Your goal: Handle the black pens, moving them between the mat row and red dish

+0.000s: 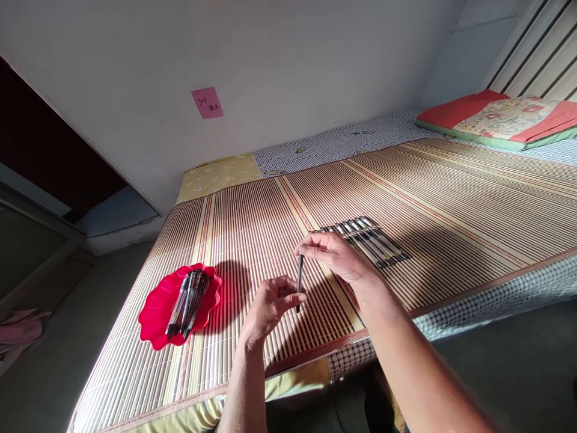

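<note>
Both my hands hold one dark pen [300, 278] upright above the bamboo mat [451, 198]. My right hand [336, 255] pinches its top end. My left hand [273, 304] is closed round its lower end. Behind my right hand, a row of several pens [372, 240] lies side by side on the mat. To the left, a red scalloped plate [157, 310] holds several more dark pens [188, 300].
The mat covers a bed with checked sheets [487, 300]. A red and floral pillow [505, 120] lies at the far right. A pink note [207, 102] is stuck on the white wall. Grey floor lies to the left, with pink cloth [20, 328] on it.
</note>
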A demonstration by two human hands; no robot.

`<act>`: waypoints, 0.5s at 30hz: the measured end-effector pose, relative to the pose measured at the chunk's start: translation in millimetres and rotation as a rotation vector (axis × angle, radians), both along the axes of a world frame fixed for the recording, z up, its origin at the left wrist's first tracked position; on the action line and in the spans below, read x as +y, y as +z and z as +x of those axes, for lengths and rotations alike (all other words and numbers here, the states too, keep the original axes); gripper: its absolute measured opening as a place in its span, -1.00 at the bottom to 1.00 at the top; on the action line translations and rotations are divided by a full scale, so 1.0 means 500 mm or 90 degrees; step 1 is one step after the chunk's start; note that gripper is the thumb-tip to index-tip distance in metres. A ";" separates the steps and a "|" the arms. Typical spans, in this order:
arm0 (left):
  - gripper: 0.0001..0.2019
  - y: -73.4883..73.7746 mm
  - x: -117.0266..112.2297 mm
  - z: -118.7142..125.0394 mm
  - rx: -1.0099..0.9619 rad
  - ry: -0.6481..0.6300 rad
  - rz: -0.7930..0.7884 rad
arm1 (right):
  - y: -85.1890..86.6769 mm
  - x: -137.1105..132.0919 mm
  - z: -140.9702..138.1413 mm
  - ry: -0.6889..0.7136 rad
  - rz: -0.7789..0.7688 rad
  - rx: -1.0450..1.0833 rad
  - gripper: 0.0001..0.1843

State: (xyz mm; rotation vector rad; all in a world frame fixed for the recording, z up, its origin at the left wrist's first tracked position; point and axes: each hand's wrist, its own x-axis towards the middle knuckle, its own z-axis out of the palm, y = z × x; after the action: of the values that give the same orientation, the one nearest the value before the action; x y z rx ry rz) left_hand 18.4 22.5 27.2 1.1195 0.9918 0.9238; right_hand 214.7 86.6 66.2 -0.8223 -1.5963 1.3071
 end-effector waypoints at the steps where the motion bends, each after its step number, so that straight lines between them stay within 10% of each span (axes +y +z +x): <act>1: -0.57 -0.001 0.000 0.002 0.003 0.000 -0.001 | -0.001 0.000 -0.002 -0.003 -0.002 -0.002 -0.67; 15: -0.69 0.017 -0.012 -0.008 -0.008 -0.091 0.056 | -0.008 0.006 0.001 -0.016 -0.016 0.033 -0.68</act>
State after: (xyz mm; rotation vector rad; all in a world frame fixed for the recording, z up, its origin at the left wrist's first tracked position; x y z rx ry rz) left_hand 14.2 16.5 35.6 1.2403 0.8559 0.8641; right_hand 215.4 89.4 62.0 -0.8148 -1.5270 1.3216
